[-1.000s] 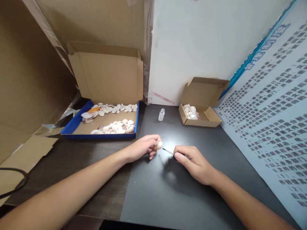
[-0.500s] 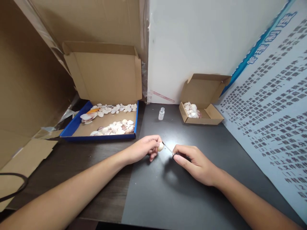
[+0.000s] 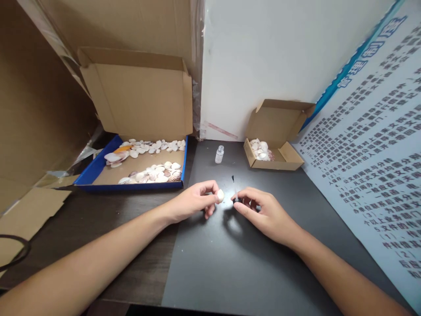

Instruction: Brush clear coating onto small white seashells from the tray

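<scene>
Between the thumb and fingers of my left hand (image 3: 202, 199) is a small pale shell (image 3: 220, 195). My right hand (image 3: 259, 210) pinches the black cap of a small brush (image 3: 233, 179), whose dark tip points up and away from me. The brush and the shell are apart. Beyond both hands, an uncapped clear glass bottle (image 3: 219, 155) with a white label stands upright on the dark grey mat (image 3: 210, 272).
At the left, an open blue-sided box (image 3: 131, 187) holds several shells in two groups and an orange piece. A smaller open cardboard box (image 3: 278, 165) with several shells is at the back right. A printed sheet (image 3: 371, 145) leans along the right.
The brush has come away from the shell and turned from pointing left to pointing up. My right hand has shifted slightly left and up, and the view has moved a little.
</scene>
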A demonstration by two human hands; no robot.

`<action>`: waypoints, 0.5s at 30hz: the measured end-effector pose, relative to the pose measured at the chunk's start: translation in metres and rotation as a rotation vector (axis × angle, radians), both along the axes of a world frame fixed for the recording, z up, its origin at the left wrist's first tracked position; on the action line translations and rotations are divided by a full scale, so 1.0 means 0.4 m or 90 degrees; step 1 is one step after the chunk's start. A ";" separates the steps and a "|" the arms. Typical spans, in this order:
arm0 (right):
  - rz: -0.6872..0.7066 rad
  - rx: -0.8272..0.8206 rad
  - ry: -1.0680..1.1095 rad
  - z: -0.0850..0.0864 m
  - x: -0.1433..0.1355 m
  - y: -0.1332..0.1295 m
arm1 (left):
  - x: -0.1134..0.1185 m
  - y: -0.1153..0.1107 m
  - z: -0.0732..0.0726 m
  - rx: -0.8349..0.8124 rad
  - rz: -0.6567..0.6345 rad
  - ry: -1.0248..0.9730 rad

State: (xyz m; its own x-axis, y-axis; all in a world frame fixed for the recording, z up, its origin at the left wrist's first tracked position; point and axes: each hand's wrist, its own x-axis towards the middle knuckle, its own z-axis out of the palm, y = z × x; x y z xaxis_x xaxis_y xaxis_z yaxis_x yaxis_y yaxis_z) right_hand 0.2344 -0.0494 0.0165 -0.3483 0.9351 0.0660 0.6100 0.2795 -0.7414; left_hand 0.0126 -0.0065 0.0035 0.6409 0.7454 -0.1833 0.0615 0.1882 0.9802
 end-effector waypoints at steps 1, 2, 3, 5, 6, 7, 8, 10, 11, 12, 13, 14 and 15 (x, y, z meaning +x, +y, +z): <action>-0.011 0.007 -0.001 -0.003 0.001 0.003 | -0.001 0.000 0.001 0.003 0.002 0.001; -0.019 0.013 -0.002 -0.005 0.002 0.006 | -0.001 -0.001 0.003 0.004 0.006 0.001; -0.025 0.018 -0.004 -0.007 0.003 0.008 | -0.001 -0.001 0.003 0.002 0.007 -0.001; -0.035 0.024 -0.008 -0.012 0.006 0.012 | 0.000 -0.002 0.003 -0.002 0.007 -0.003; -0.039 0.023 -0.010 -0.015 0.007 0.014 | 0.001 -0.002 0.002 -0.003 0.007 -0.003; -0.044 0.022 -0.012 -0.017 0.008 0.015 | 0.001 -0.002 0.001 -0.003 0.008 -0.003; -0.048 0.019 -0.011 -0.020 0.009 0.017 | 0.002 -0.002 0.000 -0.003 0.010 -0.005; -0.055 0.026 -0.020 -0.025 0.012 0.022 | 0.003 -0.001 -0.003 -0.006 0.017 -0.012; -0.060 0.039 -0.031 -0.028 0.014 0.025 | 0.003 0.000 -0.005 -0.010 0.021 -0.017; -0.067 0.056 -0.045 -0.031 0.017 0.029 | 0.003 0.001 -0.007 -0.015 0.024 -0.024; -0.074 0.076 -0.060 -0.035 0.021 0.034 | 0.003 0.003 -0.010 -0.021 0.025 -0.031; -0.083 0.093 -0.073 -0.039 0.025 0.040 | 0.003 0.004 -0.012 -0.028 0.025 -0.037; -0.092 0.110 -0.085 -0.044 0.029 0.047 | 0.003 0.005 -0.015 -0.034 0.025 -0.043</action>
